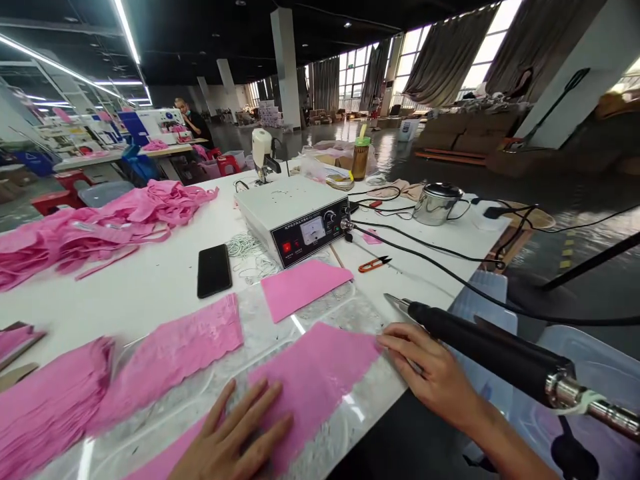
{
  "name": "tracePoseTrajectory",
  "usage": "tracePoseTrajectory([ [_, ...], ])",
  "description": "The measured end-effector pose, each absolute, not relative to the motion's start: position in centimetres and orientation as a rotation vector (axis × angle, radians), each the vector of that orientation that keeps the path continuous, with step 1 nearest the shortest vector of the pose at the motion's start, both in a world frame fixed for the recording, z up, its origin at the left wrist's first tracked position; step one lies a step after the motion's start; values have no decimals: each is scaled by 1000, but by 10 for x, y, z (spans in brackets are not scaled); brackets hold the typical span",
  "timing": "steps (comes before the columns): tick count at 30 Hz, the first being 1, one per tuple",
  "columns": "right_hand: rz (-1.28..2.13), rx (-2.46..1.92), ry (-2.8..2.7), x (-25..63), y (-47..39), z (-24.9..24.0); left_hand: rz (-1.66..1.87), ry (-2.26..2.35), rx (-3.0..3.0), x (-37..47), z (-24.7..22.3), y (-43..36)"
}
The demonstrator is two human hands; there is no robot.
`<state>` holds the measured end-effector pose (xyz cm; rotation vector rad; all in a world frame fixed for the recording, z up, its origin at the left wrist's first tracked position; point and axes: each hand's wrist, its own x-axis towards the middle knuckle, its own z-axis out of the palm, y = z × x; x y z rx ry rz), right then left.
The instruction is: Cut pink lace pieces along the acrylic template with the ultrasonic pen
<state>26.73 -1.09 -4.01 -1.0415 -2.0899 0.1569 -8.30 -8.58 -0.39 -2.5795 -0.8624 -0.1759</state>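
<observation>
A pink fabric piece [320, 373] lies on a transparent plastic sheet [240, 373] at the table's near edge. My left hand [235, 427] rests flat on its left side with fingers spread. At the right corner, my right hand [430, 367] has its fingertips closed on the fabric. Just above that hand is a black-handled tool [490, 340] with a pointed metal blade, angled toward the table; I see no fingers around it. Another pink piece [305, 287] lies behind, by the control box. More pink fabric shows under and beside my left forearm.
A white control box [295, 213] stands mid-table, with a phone [215, 271] to its left. Orange thread snips [375, 264] lie to its right. Stacked pink pieces [55, 407] sit at left. Black cables [425, 248] cross the right side near a metal mug [438, 204].
</observation>
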Motion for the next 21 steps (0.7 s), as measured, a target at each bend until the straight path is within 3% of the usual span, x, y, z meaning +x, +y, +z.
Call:
tracePoseTrajectory([
  [21, 203, -1043, -2153, 272, -17, -55, -49, -976, -2568, -73, 11, -99],
])
